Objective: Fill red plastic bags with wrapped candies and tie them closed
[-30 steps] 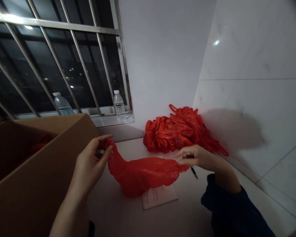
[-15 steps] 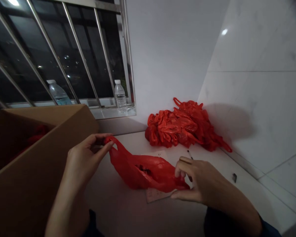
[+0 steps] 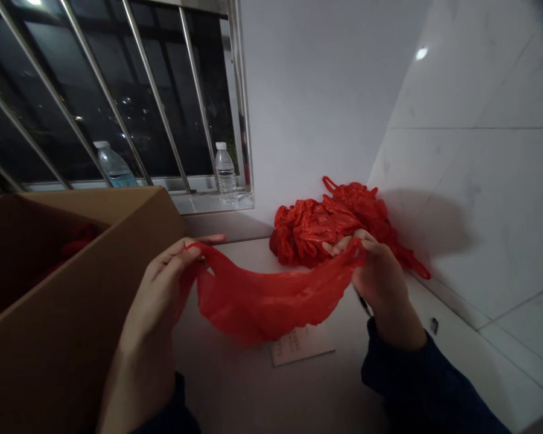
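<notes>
Above the white tabletop (image 3: pixel 235 392), near the middle of the scene, a thin red plastic bag (image 3: pixel 271 301) hangs stretched between two bare hands, its body sagging in a curve. The left hand (image 3: pixel 163 283) pinches the bag's left end between thumb and fingers, one finger pointing out to the right; the right hand (image 3: pixel 375 265) pinches the opposite end, its fingers bunched on the plastic. Dark blue sleeves (image 3: pixel 416 380) cover both forearms in part. Under the bag lies a printed sheet or booklet (image 3: pixel 303 345), partly hidden, its lettering too small to read. A dark pen (image 3: pixel 362 301) shows just beside the right wrist, and farther right sits a small dark object (image 3: pixel 434 326) that cannot be made out. On the far side, beyond the right hand, a crumpled heap of red plastic bags (image 3: pixel 335 220) rests against the wall (image 3: pixel 326 90). At the left stands an open cardboard box (image 3: pixel 95 301) with red material (image 3: pixel 79 238) inside. Behind it, by the barred window (image 3: pixel 157 90), are a tilted bottle with bluish contents (image 3: pixel 117 169) and, to its right, a clear white-capped bottle (image 3: pixel 226 175) on the sill (image 3: pixel 208 204).
</notes>
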{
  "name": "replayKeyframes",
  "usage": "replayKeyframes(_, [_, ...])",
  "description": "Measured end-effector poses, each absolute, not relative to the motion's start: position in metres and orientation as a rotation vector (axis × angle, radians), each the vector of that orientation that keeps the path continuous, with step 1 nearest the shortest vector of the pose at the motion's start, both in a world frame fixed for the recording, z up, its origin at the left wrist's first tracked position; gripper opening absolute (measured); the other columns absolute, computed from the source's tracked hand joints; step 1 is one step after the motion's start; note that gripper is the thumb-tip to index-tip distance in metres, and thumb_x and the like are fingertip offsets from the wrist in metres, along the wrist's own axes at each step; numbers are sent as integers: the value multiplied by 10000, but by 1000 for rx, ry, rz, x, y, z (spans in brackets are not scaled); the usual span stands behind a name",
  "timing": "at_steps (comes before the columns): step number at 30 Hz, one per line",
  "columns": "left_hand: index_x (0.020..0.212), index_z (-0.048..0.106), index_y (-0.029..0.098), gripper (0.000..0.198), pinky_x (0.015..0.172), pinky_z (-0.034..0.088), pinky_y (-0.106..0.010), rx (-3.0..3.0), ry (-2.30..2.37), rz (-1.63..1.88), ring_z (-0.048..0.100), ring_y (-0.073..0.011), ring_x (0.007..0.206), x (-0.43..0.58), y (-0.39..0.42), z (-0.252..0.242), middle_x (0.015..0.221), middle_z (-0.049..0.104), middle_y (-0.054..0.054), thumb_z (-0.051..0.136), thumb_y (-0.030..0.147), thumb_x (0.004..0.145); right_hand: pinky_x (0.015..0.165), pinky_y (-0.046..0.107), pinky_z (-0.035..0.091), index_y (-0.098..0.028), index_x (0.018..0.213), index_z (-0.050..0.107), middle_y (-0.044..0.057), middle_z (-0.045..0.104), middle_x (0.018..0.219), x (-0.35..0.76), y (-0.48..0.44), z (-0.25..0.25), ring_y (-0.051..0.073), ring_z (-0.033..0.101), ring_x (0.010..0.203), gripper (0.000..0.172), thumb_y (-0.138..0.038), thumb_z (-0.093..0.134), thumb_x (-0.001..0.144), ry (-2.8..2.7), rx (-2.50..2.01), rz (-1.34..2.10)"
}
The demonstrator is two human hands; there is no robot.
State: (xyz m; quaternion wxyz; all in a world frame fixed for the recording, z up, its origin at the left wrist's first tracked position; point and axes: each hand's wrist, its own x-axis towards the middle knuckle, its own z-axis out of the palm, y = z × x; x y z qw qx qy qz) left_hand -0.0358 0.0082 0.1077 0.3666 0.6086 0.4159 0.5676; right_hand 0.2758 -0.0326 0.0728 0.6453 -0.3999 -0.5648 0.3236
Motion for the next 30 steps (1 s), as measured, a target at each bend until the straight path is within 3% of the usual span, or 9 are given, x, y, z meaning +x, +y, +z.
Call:
replayKeyframes(5, [969,647,226,173,726,541,-263,1248,756,1468,642,-176,891,-19,12,101,1154,667,-47,629,362,864,830,378,534,-248,827,500,6,554,836,254,-19,62,147,549,713,268,-476,416,941,-982,-764,861])
replayKeyframes(7, [1174,574,285,339,804,548,-291,1301,734,1395,642,-209,1008,-13,9,99,1209,641,-48,663,323,849,848,378,538,-273,1036,559,18,588,1013,249,-21,60,136,559,764,193,-418,525,914,-931,-690,834])
replayKeyframes(9, [1356,412,351,557,843,548,-324,1412,717,1278,638,-221,1040,-7,4,97,1211,633,-54,660,293,861,837,381,549,-329,1274,498,32,556,1242,244,-24,59,140,573,828,416,-342,605,872,-975,-665,811])
replayKeyframes(13, [1433,292,322,500,706,533,-280,1639,677,1063,631,-156,761,10,-4,88,921,663,-27,480,360,972,777,371,567,-391,1469,304,48,454,1438,233,-31,55,153,599,811,783,-306,704,802,-1262,-719,901])
replayKeyframes(17, [1413,405,268,430,713,507,-281,1882,702,822,580,-145,681,31,-3,71,765,624,3,395,359,993,951,381,501,-317,1464,363,61,467,1439,216,-31,47,222,578,1110,797,-365,754,770,-1509,-780,991])
replayKeyframes(19, [1377,474,266,409,849,499,-330,2014,666,735,610,-172,834,37,-2,63,935,666,-36,422,319,975,1005,376,455,-273,1401,469,73,535,1368,208,-27,40,226,535,1186,676,-412,730,793,-1572,-799,999])
replayKeyframes(22, [1383,464,269,425,878,494,-342,2083,636,659,617,-174,885,39,1,58,1091,656,-57,442,267,958,730,294,517,-217,1206,635,45,686,934,204,-18,28,157,612,764,400,-461,608,890,-1591,-848,1120])
replayKeyframes(25, [1397,414,277,457,857,489,-319,2073,654,661,616,-162,871,36,3,59,1029,660,-31,476,243,945,490,221,383,-163,985,692,-55,507,521,206,-11,20,88,410,450,346,-469,539,937,-1454,-841,1192])
replayKeyframes(30, [1242,403,236,324,797,471,-285,1861,639,834,598,-151,853,36,7,61,943,627,-27,515,294,944,426,194,309,-174,1209,603,-37,544,573,209,-8,23,92,439,468,403,-468,535,943,-1105,-709,1286])
